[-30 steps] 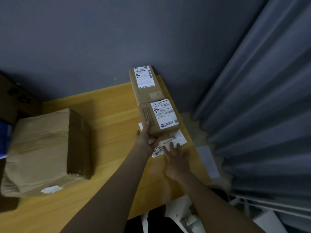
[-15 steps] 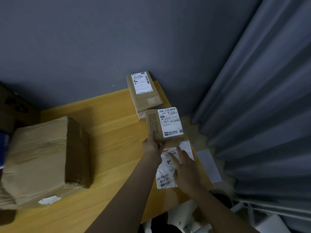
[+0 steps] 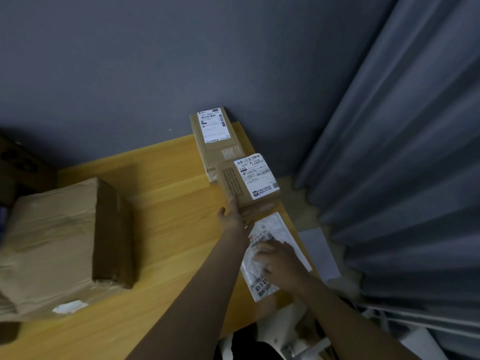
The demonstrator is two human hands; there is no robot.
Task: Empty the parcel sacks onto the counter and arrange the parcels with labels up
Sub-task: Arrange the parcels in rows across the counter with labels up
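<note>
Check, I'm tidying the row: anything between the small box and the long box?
Nothing visible. The left hand holds the small box beside the long box; the white mailer lies nearer, under the right hand.

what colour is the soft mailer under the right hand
White, with black label print; the head view shows the mailer best.

In dim light, a plain blue-grey wall point(image 3: 130, 61) backs the yellow wooden worktop point(image 3: 161, 203), and a pleated grey curtain point(image 3: 402, 178) hangs along its right side.
</note>
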